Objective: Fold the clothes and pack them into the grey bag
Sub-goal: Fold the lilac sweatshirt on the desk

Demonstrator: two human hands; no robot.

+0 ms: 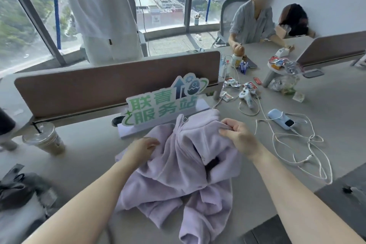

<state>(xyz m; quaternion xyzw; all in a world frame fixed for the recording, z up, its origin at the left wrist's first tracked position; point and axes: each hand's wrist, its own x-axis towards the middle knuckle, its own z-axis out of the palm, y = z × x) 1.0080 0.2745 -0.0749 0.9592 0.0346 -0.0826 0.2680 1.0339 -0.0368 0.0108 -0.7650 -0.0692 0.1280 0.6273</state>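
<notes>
A lilac fleece jacket [178,174] lies crumpled on the grey desk in front of me, zip side up, sleeves trailing toward the near edge. My right hand [237,136] pinches the jacket's upper right edge near the collar. My left hand [142,148] rests on the jacket's upper left part, fingers curled into the fabric. The grey bag [17,190] sits slumped at the desk's left edge, dark and soft, apart from the jacket.
A green and white sign [162,105] stands just behind the jacket. An iced drink cup [44,140] stands at the left. White cables [301,150], a blue device [281,119] and snack wrappers lie to the right. Another person [255,20] sits across the desk.
</notes>
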